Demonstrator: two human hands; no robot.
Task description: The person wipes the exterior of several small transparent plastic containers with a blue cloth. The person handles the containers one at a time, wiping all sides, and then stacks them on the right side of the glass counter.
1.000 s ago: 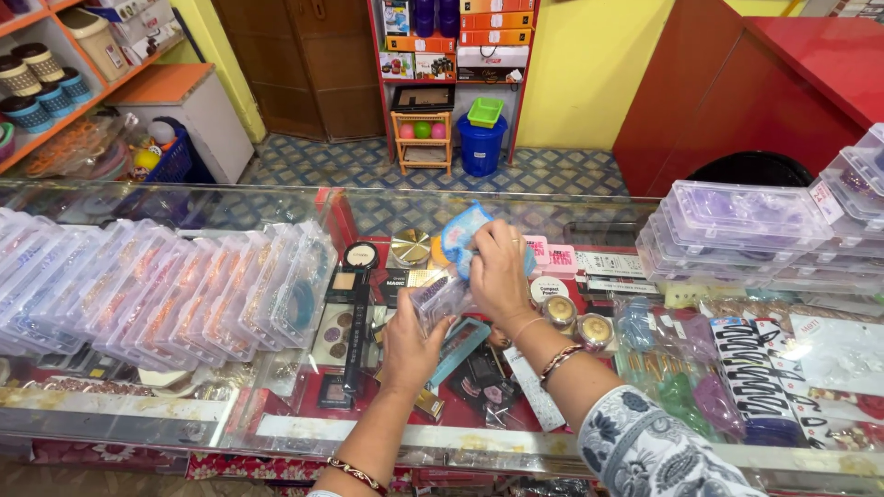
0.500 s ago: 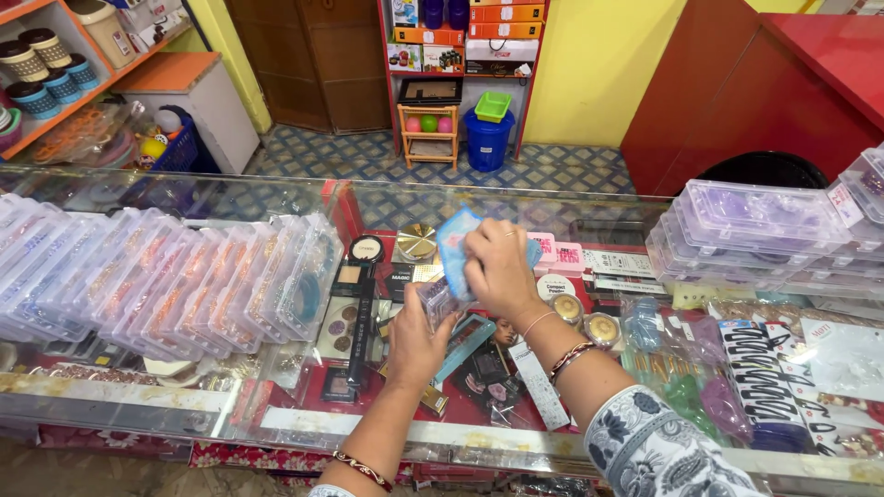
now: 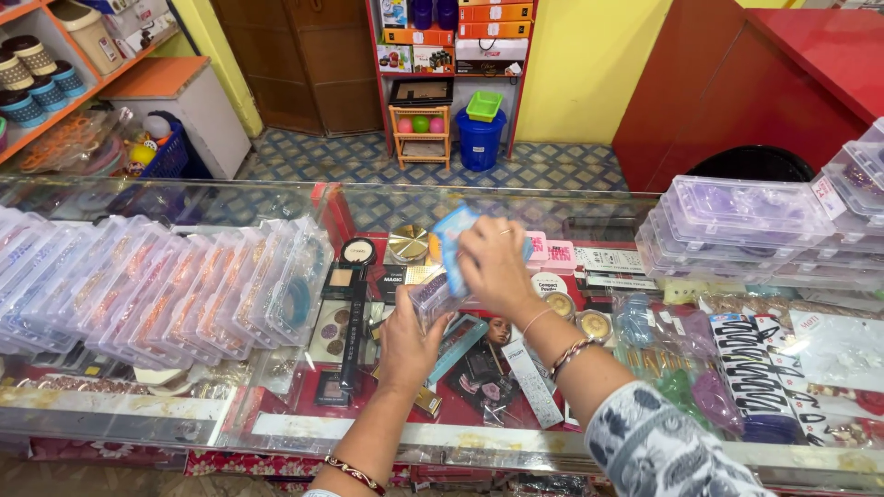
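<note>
head view, looking down. glass-topped shop surface (image 3: 276, 433) ran across the frame, cosmetics and compacts visible beneath the glass. left hand (image 3: 412, 342) gripped a small clear plastic box (image 3: 433, 299) from below, fingers closed round its near end, holding it just above the glass near the middle of the surface. right hand (image 3: 497, 267) came over from above, fingers clamped on a light blue cloth (image 3: 453, 241) pressed against the top of the box. bangles at both wrists; patterned grey-white sleeve (image 3: 663, 446) on the right arm.

left of the hands: a long leaning row of clear flat plastic cases (image 3: 175, 285), tilted and overlapping one another, touching. far right: stacked clear lidded boxes (image 3: 737, 221) with purple contents, near the edge. flat packets of hair accessories (image 3: 764, 350) lay just beside them. beyond the surface: blue-patterned tiled floor (image 3: 571, 170), a blue bucket with a green basket on it (image 3: 481, 133), a small wooden rack (image 3: 424, 133).

risks, judged: box held by one end only, so downward rubbing could lever it out of the left grip and drop it on the glass. its contents could not be made out; a loose lid could spill them. the left elbow sat near the leaning cases, and a nudge could topple the row.
</note>
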